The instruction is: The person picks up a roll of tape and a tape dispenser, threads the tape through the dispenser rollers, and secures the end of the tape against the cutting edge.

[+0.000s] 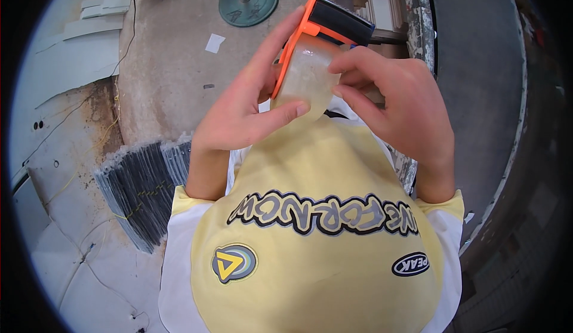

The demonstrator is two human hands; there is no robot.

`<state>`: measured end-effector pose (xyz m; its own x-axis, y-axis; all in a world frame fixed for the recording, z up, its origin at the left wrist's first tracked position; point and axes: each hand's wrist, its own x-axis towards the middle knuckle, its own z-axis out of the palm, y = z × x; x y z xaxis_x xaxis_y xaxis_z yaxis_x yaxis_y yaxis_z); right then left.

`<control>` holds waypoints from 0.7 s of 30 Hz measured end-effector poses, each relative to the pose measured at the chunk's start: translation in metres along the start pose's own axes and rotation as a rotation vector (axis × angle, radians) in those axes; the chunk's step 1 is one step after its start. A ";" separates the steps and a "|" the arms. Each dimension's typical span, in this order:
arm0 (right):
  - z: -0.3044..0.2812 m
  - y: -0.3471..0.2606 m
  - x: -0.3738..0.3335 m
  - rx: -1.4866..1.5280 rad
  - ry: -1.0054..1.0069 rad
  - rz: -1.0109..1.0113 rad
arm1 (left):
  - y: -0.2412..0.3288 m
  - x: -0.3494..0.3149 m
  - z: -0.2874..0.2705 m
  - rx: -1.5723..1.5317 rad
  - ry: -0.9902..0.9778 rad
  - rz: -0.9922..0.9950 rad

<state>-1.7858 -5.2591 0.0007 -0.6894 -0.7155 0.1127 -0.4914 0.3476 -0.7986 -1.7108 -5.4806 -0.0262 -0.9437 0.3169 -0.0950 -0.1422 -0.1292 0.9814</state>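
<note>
- While I look down, my left hand (239,115) clamps the tape dispenser (316,46) at chest height, thumb across the roll.
- Right hand (397,109) pinches the roll's edge; I judge it's hunting the tape end, which needs a fingernail lift.

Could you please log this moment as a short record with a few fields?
held item: tape dispenser, orange frame, black top, with a clear tape roll
left hand: grips the roll's left side, thumb across its lower edge
right hand: fingertips on the roll's right side
clothing: yellow shirt with white sleeves
floor: bundle of dark rods at left, round green stand base beyond the hands
</note>
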 end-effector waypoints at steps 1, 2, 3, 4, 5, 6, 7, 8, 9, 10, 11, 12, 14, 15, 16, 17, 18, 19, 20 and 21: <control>-0.003 -0.004 0.000 -0.059 -0.012 -0.035 | 0.003 0.000 0.001 0.001 0.000 0.000; -0.005 -0.007 0.000 -0.118 -0.026 -0.074 | 0.007 -0.002 0.002 -0.004 0.005 -0.004; -0.008 -0.012 0.001 -0.118 -0.028 -0.079 | 0.009 -0.003 0.003 -0.008 0.011 -0.008; -0.010 -0.016 0.001 -0.150 -0.050 -0.080 | 0.011 -0.004 0.003 -0.006 0.016 -0.005; -0.012 -0.019 0.001 -0.182 -0.067 -0.078 | 0.013 -0.003 0.003 0.011 0.019 0.012; -0.012 -0.022 0.000 -0.182 -0.064 -0.080 | 0.015 -0.003 0.003 0.028 0.022 0.029; -0.012 -0.024 -0.001 -0.227 -0.063 -0.104 | 0.015 -0.003 0.003 0.031 0.021 0.031; -0.012 -0.025 -0.001 -0.272 -0.063 -0.129 | 0.016 -0.003 0.004 0.037 0.025 0.041; -0.011 -0.025 -0.001 -0.273 -0.061 -0.132 | 0.016 -0.003 0.005 0.042 0.029 0.050; -0.009 -0.024 -0.001 -0.288 -0.037 -0.162 | 0.016 -0.004 0.003 0.044 0.029 0.052; -0.008 -0.023 -0.001 -0.304 -0.012 -0.192 | 0.015 -0.005 0.001 0.051 0.012 0.038; -0.008 -0.020 0.000 -0.306 -0.010 -0.192 | 0.013 -0.005 0.000 0.058 -0.005 0.024; -0.007 -0.015 0.002 -0.309 0.006 -0.224 | 0.010 -0.006 0.000 0.044 -0.002 0.027; -0.007 -0.015 0.001 -0.309 0.007 -0.225 | 0.009 -0.006 0.001 0.028 0.003 0.028; -0.007 -0.015 -0.001 -0.229 0.004 -0.200 | 0.010 -0.007 0.001 0.029 0.004 0.028; -0.007 -0.014 -0.002 -0.150 0.001 -0.174 | 0.012 -0.007 0.001 0.028 -0.007 0.020; -0.008 -0.014 -0.002 -0.149 0.001 -0.174 | 0.014 -0.007 0.001 0.027 -0.017 0.012; -0.008 -0.013 -0.002 -0.105 0.002 -0.153 | 0.014 -0.006 0.000 0.027 -0.016 0.010; -0.008 -0.013 -0.002 -0.061 0.003 -0.130 | 0.014 -0.004 0.000 0.064 -0.014 0.007; -0.009 -0.011 -0.001 -0.060 0.002 -0.129 | 0.014 -0.003 -0.001 0.101 -0.012 0.004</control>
<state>-1.7839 -5.2568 0.0146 -0.6195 -0.7553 0.2138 -0.6070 0.2882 -0.7406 -1.7102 -5.4841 -0.0119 -0.9405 0.3278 -0.0901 -0.1074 -0.0351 0.9936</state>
